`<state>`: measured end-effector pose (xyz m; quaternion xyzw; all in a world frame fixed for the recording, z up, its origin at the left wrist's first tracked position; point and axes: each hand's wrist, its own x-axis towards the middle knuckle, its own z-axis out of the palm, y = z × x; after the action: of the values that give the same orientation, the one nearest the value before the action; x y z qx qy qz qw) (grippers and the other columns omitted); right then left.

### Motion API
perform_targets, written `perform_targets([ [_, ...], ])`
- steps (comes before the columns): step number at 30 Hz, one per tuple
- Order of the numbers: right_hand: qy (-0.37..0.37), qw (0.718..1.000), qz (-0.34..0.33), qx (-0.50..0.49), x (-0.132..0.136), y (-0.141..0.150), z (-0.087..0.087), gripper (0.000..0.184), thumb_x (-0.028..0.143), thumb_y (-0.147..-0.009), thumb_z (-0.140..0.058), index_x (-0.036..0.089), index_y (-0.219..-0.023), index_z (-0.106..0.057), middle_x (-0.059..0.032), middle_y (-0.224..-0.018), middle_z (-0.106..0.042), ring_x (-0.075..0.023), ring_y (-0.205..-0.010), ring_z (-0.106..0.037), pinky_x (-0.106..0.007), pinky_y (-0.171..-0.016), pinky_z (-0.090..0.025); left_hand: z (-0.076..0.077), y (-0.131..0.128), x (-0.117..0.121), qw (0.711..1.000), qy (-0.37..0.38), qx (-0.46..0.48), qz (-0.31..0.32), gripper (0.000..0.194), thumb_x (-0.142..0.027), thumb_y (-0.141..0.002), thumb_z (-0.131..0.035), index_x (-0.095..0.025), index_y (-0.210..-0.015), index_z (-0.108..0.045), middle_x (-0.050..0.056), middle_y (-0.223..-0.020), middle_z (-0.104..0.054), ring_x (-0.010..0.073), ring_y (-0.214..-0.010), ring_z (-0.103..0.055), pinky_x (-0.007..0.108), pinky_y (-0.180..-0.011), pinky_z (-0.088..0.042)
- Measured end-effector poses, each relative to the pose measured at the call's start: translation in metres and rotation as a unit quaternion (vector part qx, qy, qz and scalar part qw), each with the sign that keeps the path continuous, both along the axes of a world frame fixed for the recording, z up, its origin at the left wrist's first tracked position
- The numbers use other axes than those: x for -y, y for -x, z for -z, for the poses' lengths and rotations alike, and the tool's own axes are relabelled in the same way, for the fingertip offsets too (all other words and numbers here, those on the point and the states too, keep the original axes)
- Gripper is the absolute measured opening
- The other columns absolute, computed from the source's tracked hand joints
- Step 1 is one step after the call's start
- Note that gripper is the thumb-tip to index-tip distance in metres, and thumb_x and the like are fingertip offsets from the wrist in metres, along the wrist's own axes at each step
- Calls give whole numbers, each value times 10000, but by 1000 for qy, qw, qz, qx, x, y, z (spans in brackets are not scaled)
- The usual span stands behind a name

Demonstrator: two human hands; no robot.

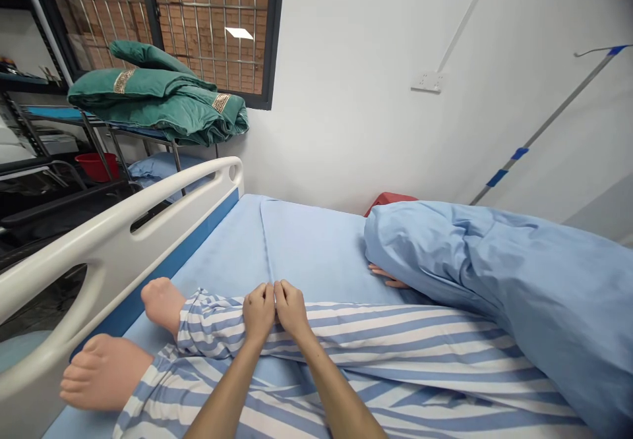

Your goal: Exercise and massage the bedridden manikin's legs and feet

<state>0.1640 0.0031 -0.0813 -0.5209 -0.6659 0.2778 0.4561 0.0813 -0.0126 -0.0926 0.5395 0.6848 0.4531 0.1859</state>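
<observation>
A figure in blue-and-white striped pyjama trousers [376, 340] lies on a bed with a light blue sheet [306, 248]. Its two bare feet [163, 304] point toward the footboard on the left; they look like a manikin's. My left hand [258, 312] and my right hand [291, 308] sit side by side, knuckles touching, both closed on a fold of the striped trouser leg near the shin. A light blue quilt [494, 274] covers the upper body at right, and a hand [388, 275] peeks out from under it.
A white plastic footboard [113, 228] with cut-out handles borders the bed on the left. Folded green blankets [163, 93] lie on a metal rack by a barred window. A red basin [99, 165] sits under the rack. A slanted IV pole [544, 122] leans against the white wall.
</observation>
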Motion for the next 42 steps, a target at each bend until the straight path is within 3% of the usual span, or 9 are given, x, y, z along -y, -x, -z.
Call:
perform_targets([
  [4, 13, 1000, 23, -13, 0, 1, 7, 357, 363, -856, -354, 194, -541, -353, 45, -496, -393, -109, -504, -358, -238, -518, -246, -4, -2, -3, 999, 9, 34, 12, 355, -366, -811, -343, -191, -507, -402, -29, -487, -444, 101, -520, -385, 222, -551, -271],
  [11, 46, 988, 19, -145, -3, -6, 3, 353, 399, -860, -342, 192, -577, -374, 38, -540, -396, -110, -542, -361, -227, -509, -286, -20, -28, -12, 971, -13, 236, 21, 326, -386, -765, -389, -197, -508, -321, -54, -475, -336, 83, -504, -327, 211, -495, -274],
  [19, 53, 985, 38, -162, -8, -7, 3, 351, 400, -833, -370, 202, -549, -320, 51, -516, -327, -103, -521, -321, -227, -491, -292, -9, -32, -3, 995, -8, 97, 13, 366, -374, -817, -343, -190, -504, -390, -36, -465, -425, 93, -493, -378, 226, -535, -276],
  [22, 59, 993, 25, -99, -9, -14, -8, 347, 375, -820, -379, 200, -525, -328, 48, -490, -341, -105, -501, -329, -230, -484, -272, -10, -32, -5, 997, -4, 82, 12, 368, -367, -823, -334, -192, -506, -401, -31, -475, -441, 97, -498, -383, 228, -531, -271],
  [25, 15, 1000, -7, -4, -7, -27, -17, 353, 356, -829, -383, 192, -519, -342, 48, -480, -355, -101, -491, -328, -234, -497, -243, -10, -33, -6, 998, -7, 58, 23, 373, -353, -821, -335, -191, -488, -380, -35, -460, -416, 94, -491, -360, 231, -525, -254],
  [31, 0, 999, 22, 27, -2, -38, -1, 354, 342, -856, -353, 190, -536, -363, 43, -488, -379, -105, -501, -342, -245, -516, -225, -8, -35, -3, 999, -8, 35, 19, 370, -351, -812, -349, -188, -479, -355, -41, -455, -389, 90, -494, -333, 229, -529, -253],
  [35, 11, 999, 35, -18, -2, -38, 4, 353, 343, -863, -342, 191, -544, -347, 45, -499, -364, -104, -509, -339, -239, -515, -234, -16, -38, -9, 999, 20, 31, 32, 355, -348, -785, -376, -186, -470, -374, -39, -454, -385, 91, -492, -337, 232, -525, -250],
  [40, 39, 990, 28, -134, -6, -45, 0, 338, 370, -848, -356, 191, -561, -345, 45, -532, -358, -102, -534, -336, -225, -505, -266, -26, -59, -17, 987, 26, 152, 47, 320, -337, -745, -396, -189, -465, -351, -46, -440, -333, 88, -481, -326, 222, -490, -250],
  [42, 50, 982, 34, -178, -8, -48, 2, 336, 381, -835, -377, 194, -561, -327, 50, -537, -334, -98, -531, -319, -222, -500, -274, -23, -68, -15, 988, 12, 150, 30, 335, -357, -763, -384, -187, -475, -362, -43, -445, -357, 90, -487, -332, 223, -497, -248],
])
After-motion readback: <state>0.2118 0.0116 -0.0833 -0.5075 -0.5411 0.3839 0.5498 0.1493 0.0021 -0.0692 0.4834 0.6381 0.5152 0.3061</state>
